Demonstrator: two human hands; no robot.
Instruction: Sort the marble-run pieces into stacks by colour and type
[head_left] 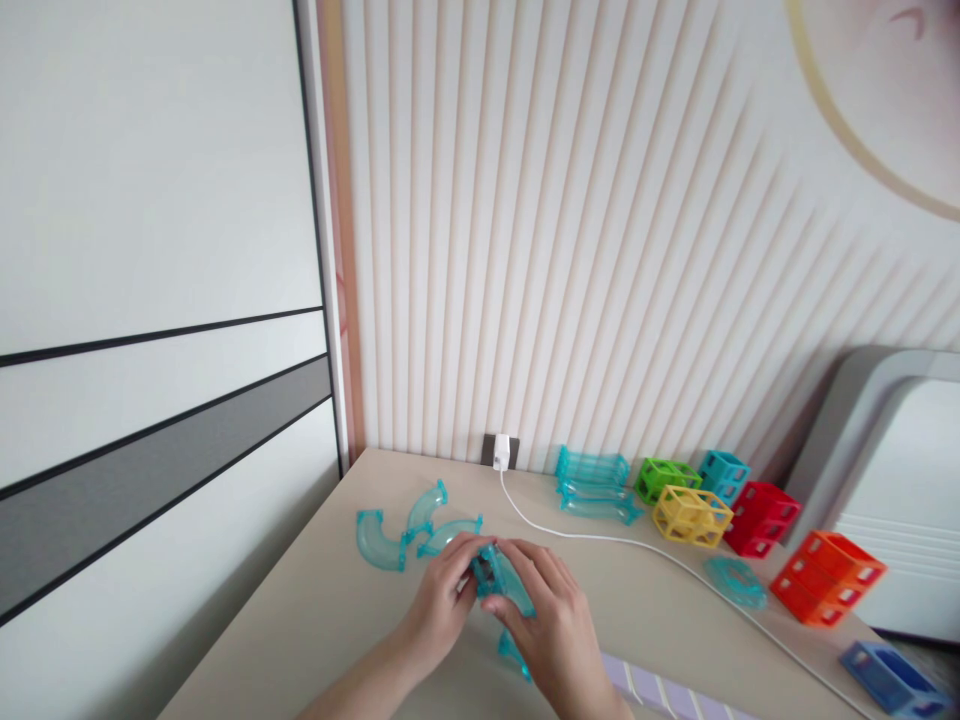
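Observation:
My left hand (444,597) and my right hand (549,622) are close together above the table, both closed on a translucent teal track piece (512,580). The left fingers pinch its squared end, while the right hand grips along its side. Part of the piece is hidden by my fingers. Below the hands, another teal piece (511,655) lies on the table, partly covered by my right hand. Just beyond them are several curved teal track pieces (380,541), lying loose to the left.
A white cable (600,537) runs from a charger (502,452) across the beige table (300,630). Straight teal tracks (594,468) lie by the wall. Rightward stand green (666,478), yellow (691,515), red (761,518) and orange (827,578) block frames. A lilac strip (667,692) lies in front.

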